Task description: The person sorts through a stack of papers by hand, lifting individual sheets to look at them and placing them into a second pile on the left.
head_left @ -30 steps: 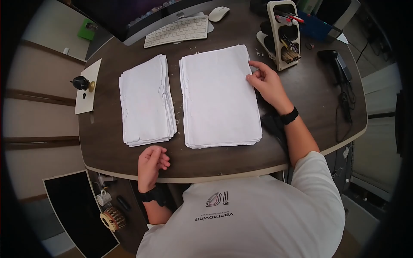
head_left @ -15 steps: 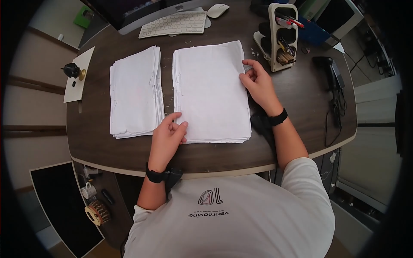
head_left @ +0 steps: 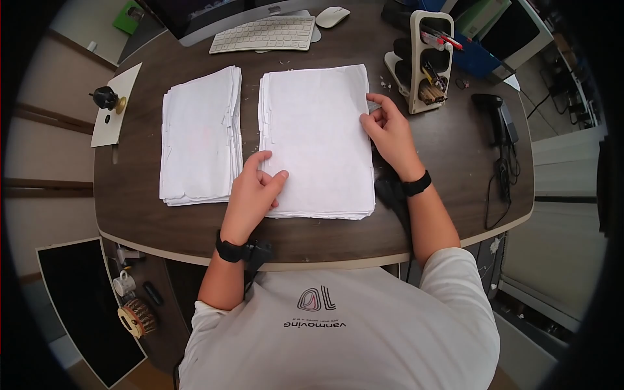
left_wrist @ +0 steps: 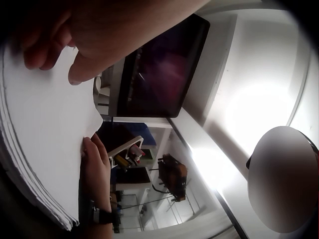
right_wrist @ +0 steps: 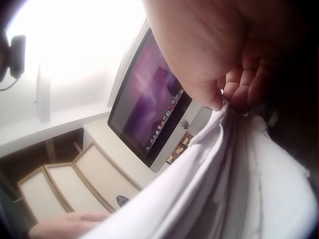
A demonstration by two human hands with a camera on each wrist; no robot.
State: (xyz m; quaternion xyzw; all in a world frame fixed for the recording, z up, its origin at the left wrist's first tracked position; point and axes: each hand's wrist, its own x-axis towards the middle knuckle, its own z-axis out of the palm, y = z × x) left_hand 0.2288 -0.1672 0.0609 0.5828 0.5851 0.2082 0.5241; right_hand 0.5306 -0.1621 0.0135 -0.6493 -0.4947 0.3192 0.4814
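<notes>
A thick stack of white paper sheets (head_left: 318, 130) lies in the middle of the desk, its edges uneven. My right hand (head_left: 392, 136) pinches its right edge near the far corner, thumb on top. Up close in the right wrist view, the layered sheets (right_wrist: 234, 164) bend and fan below the thumb and curled fingers. My left hand (head_left: 252, 188) rests at the stack's lower left edge, fingers along the side and thumb loose over the top sheet. A narrower stack of white paper (head_left: 200, 133) lies left of it, beside my left hand.
A keyboard (head_left: 263, 34) and mouse (head_left: 332, 17) sit at the back, before a monitor (head_left: 214, 16). Right of the stack stand a pen holder (head_left: 429, 62) and a black corded device (head_left: 500, 123). Small paper scraps (head_left: 385, 84) lie near the stack.
My left hand has come up from the desk's front edge to the left side of the middle stack. My right hand stays at its right edge.
</notes>
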